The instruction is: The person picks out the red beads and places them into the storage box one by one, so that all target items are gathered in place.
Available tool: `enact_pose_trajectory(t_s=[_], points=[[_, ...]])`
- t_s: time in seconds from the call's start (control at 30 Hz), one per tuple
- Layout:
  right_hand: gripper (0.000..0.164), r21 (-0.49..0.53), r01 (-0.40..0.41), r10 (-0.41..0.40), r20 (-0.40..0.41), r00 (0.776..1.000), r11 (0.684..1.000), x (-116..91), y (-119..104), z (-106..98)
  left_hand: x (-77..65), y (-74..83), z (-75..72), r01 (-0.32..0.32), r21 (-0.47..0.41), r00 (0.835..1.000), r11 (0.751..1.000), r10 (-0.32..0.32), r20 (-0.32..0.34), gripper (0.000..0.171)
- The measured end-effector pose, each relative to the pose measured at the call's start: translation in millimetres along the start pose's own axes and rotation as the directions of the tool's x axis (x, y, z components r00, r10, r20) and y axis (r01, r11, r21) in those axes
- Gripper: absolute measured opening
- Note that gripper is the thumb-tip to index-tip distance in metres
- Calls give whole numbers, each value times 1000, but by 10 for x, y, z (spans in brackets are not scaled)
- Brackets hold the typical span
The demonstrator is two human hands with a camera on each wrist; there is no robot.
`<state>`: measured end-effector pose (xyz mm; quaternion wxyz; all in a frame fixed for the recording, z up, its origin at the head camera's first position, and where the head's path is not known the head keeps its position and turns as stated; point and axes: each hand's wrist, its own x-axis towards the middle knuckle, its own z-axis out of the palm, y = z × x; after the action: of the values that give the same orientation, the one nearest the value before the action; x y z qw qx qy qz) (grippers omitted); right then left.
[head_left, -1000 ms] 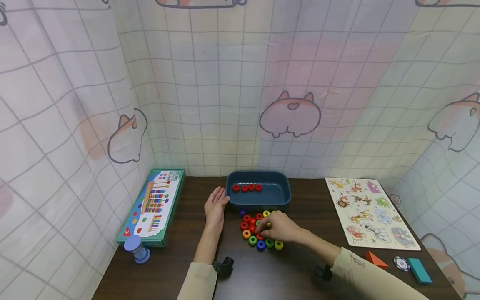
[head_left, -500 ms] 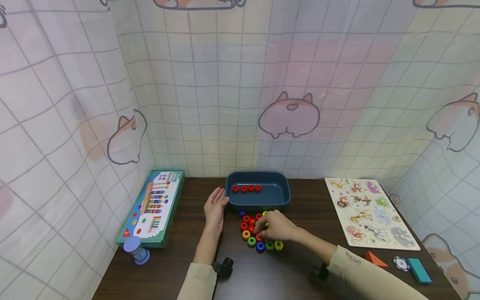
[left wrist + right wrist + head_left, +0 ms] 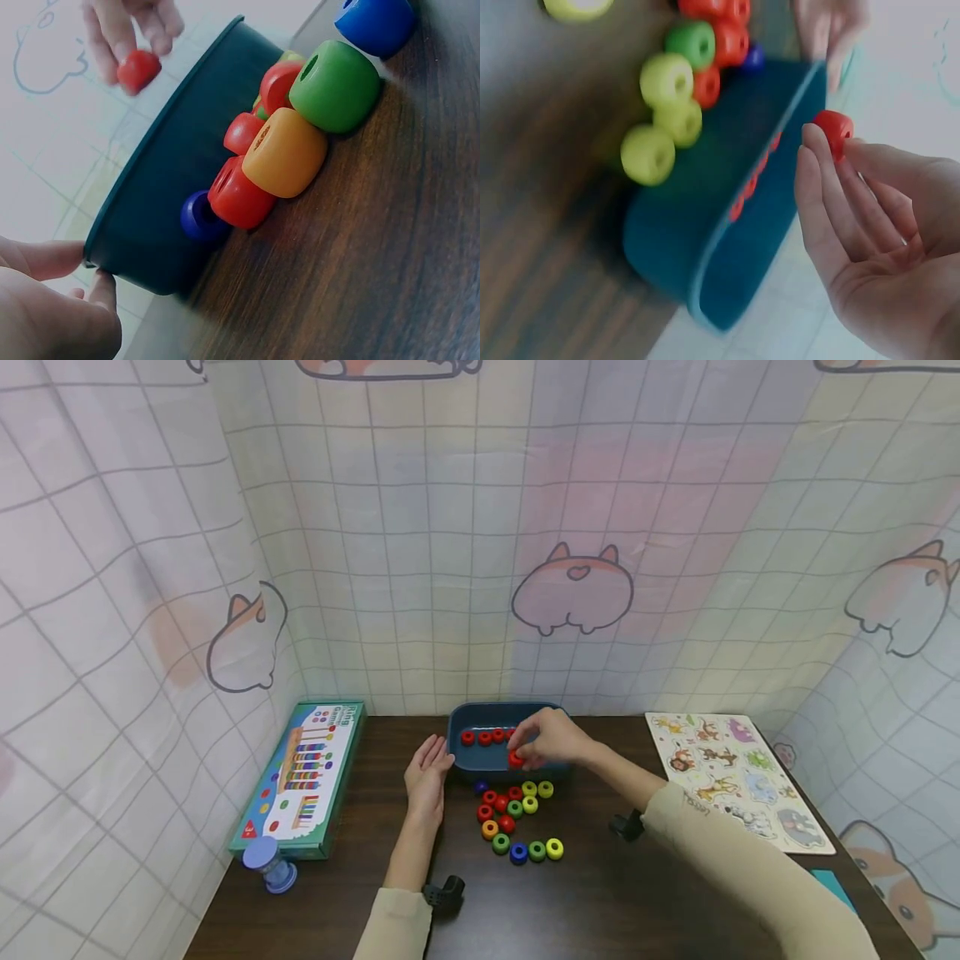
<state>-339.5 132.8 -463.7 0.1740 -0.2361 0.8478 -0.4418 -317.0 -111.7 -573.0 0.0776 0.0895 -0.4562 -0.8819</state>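
Observation:
My right hand [image 3: 553, 739] is above the dark blue bin [image 3: 468, 766], pinching a red bead [image 3: 834, 129] between thumb and fingers. In the right wrist view that bead is held over the bin's opening. A row of red beads [image 3: 484, 738] lies inside the bin, partly covered by my right hand in the head view. My left hand [image 3: 426, 781] stays palm-up at the bin's left side, fingers extended, fingertips [image 3: 103, 289] touching its rim. In front of the bin are loose red, green, yellow, orange and blue beads [image 3: 285, 154].
A ring game box [image 3: 315, 777] lies at the left, with a blue spool-shaped piece [image 3: 270, 864] near its front corner. An animal puzzle board [image 3: 723, 777] is at the right, and a teal block [image 3: 832, 887] shows partly behind the right sleeve. A patterned curtain surrounds the table.
My right hand has picked a red bead from the loose group and moved it up and away over the bin. The left hand keeps its place at the bin.

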Motion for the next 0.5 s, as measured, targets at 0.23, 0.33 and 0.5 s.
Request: enact_pose_trajectory(t_s=[0.23, 0.33, 0.5], points=[[15, -29, -95, 91, -116, 989, 995, 387, 212, -214, -36, 69, -1, 25, -1, 999, 1000, -25, 24, 60], [18, -7, -143, 140, -145, 979, 990, 510, 363, -244, -21, 34, -8, 20, 9, 1000, 1000, -20, 10, 59], [17, -12, -234, 227, -202, 953, 972, 634, 511, -231, -13, 26, -5, 9, 25, 1000, 1000, -9, 11, 59]])
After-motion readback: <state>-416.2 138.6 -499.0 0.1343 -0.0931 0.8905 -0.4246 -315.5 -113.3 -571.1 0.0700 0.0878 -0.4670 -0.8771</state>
